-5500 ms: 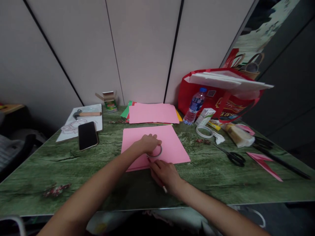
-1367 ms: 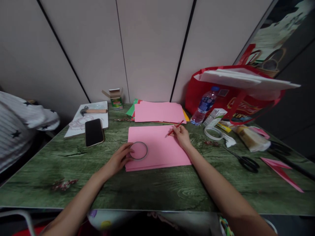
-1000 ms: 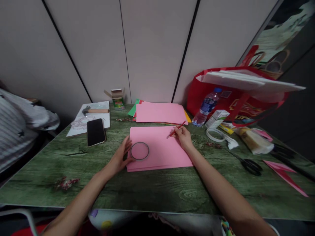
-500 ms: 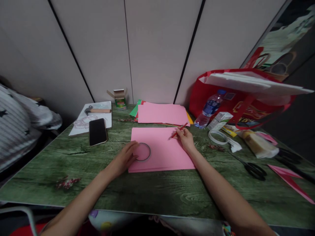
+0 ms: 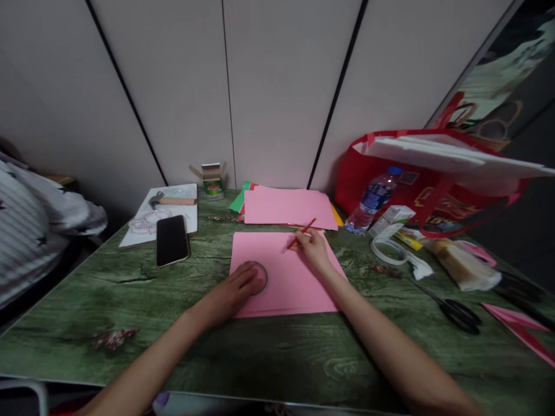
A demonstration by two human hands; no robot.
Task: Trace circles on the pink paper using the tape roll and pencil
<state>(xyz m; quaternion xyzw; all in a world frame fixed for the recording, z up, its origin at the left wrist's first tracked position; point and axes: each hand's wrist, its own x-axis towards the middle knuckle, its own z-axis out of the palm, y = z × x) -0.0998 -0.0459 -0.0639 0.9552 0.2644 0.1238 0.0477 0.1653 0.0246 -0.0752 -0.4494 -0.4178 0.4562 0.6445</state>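
Observation:
A sheet of pink paper point(image 5: 299, 289) lies flat on the table in front of me, apparently with more sheets under it. On its left part rests a thin dark ring point(image 5: 266, 277), pink showing inside it. My left hand point(image 5: 236, 289) lies over the ring's left side, fingers stretched flat across it. A red pencil point(image 5: 304, 229) is pinched in my right hand point(image 5: 313, 247) over the upper middle of the sheet. The pencil slants, its lower end pointing down left, at or just above the paper; which, I cannot tell.
Behind lies a pink paper stack point(image 5: 288, 206). To the left are a phone point(image 5: 172, 240), a hammer point(image 5: 173, 201) and a small open box point(image 5: 212, 185). On the right stand a bottle point(image 5: 375, 199) and red bag point(image 5: 351, 167), near a tape roll point(image 5: 376, 248) and scissors point(image 5: 459, 315).
My left hand has slid from the ring's left edge to lie over it. My right hand has carried the pencil left and slightly down across the sheet. The view has shifted slightly.

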